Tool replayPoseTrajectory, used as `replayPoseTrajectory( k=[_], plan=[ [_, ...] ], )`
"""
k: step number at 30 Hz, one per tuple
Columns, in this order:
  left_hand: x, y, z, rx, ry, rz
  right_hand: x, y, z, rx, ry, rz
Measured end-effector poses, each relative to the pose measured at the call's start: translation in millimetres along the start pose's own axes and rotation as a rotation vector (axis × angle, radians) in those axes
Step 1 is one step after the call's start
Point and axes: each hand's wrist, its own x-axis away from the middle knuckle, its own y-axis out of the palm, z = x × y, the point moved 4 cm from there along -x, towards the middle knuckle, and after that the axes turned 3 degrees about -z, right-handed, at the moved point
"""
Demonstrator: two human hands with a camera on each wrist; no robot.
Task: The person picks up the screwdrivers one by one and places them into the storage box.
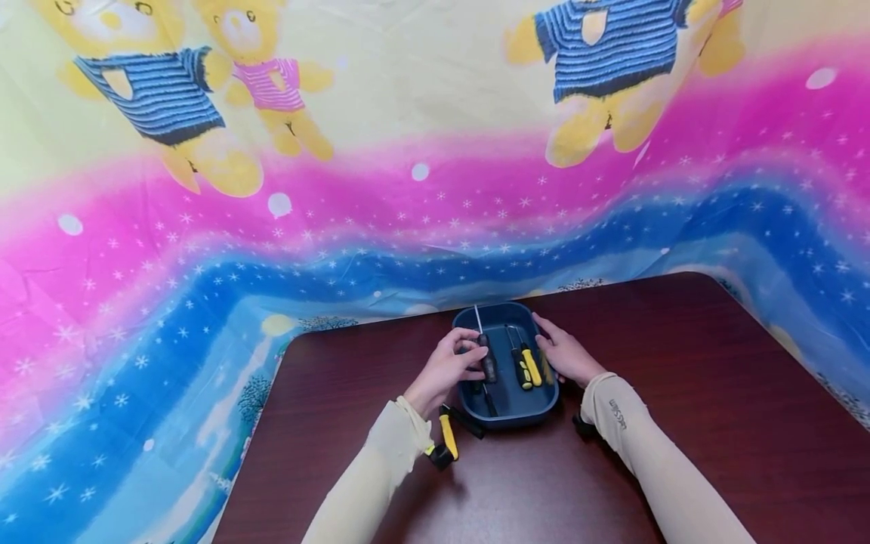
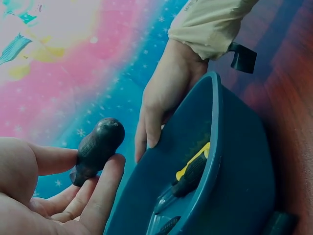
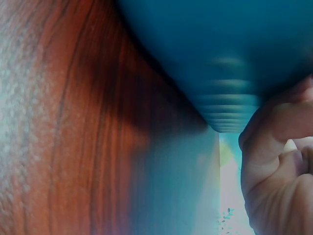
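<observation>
Sitting between the left fingers (image 2: pixel 105 188) is a dark-handled screwdriver (image 2: pixel 99 147).

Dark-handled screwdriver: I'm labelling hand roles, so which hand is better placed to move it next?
Probably the left hand: it pinches the dark-handled screwdriver at the left side of the blue tray. The right hand is at the opposite side, farther away.

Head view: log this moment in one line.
left hand: holds dark-handled screwdriver; right hand: touches tray, right side; yellow-handled tool: in tray
</observation>
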Motion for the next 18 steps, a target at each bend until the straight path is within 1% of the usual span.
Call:
replayPoseTrajectory(
  k=[3, 11, 18],
  plan=[
    [-7.0, 3.4, -1.3, -0.006, 0.001, -0.001, -0.4, -0.4, -0.1, 0.001, 0.001, 0.001],
    [-22.8, 8.6, -4.7, -0.026, -0.034, -0.009, -0.8, 0.2, -0.9, -0.008, -0.009, 0.001],
    [-29.6, 10.8, -1.3, -0.05, -0.06, -0.021, -1.2, 0.4, -0.2, -0.006, -0.002, 0.007]
  ],
)
